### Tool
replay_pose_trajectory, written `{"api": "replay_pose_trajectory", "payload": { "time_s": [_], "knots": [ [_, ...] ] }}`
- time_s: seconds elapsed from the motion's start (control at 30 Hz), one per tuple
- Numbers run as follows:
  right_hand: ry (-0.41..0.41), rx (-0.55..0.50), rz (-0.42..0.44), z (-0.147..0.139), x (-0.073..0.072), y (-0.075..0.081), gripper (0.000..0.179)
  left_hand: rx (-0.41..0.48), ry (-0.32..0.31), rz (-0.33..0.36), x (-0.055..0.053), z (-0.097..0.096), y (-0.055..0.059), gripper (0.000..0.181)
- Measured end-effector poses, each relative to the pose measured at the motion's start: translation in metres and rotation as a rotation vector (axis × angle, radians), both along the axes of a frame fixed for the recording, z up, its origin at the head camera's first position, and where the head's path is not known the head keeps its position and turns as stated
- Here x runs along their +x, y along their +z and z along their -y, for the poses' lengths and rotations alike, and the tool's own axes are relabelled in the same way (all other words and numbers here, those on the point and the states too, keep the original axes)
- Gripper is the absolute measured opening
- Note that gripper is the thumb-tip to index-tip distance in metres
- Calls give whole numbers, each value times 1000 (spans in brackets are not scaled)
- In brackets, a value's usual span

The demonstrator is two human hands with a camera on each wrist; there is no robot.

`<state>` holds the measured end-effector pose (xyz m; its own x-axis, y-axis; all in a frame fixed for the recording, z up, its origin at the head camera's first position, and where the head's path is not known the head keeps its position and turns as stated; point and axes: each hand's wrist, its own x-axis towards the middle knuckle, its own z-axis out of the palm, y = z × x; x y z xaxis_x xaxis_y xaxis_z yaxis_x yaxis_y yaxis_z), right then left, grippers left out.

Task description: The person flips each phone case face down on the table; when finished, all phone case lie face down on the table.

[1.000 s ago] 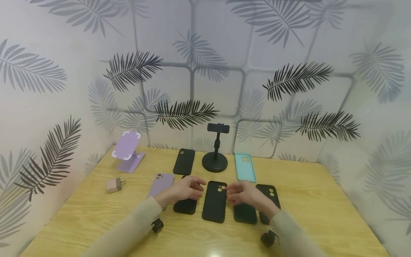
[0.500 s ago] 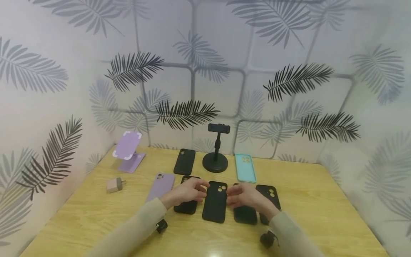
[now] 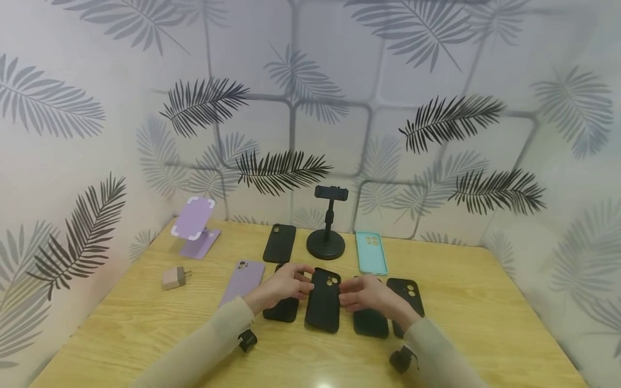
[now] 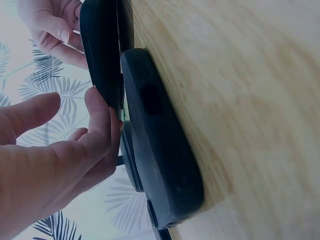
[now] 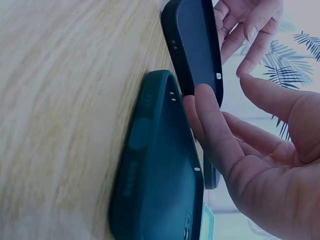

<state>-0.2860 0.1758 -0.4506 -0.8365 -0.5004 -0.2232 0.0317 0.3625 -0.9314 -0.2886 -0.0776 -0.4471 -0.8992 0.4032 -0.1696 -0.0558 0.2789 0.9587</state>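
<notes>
1. Left hand [image 3: 285,283]: thumb stood wide; fingertips met the middle black case [image 3: 323,303].
2. Case, between both hands' fingertips: it had tilted up, suggesting lifting had begun.
3. Right hand [image 3: 367,293]: thumb stood wide; fingertips met the opposite edge.

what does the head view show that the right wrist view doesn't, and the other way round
Head only: the lilac stand, the charger plug and the lilac case.
Right wrist only: the port cutout in the end wall of the dark green case.
Both: that green case, the middle black case, the teal case, the left grip and the right grip.
</notes>
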Motion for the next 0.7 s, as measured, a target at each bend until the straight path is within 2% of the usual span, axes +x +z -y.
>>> {"api": "replay_pose_trajectory", "payload": {
  "time_s": [0.23, 0.53, 0.7],
  "knots": [
    [9, -8, 2, 3, -5, -1, 53, 11, 22, 12, -3, -1, 0, 51],
    [8, -7, -17, 8, -1, -5, 56, 46, -11, 54, -3, -1, -3, 62],
    [-5, -22, -11, 13, 1, -5, 57, 91, -10, 53, -3, -1, -3, 65]
  ]
}}
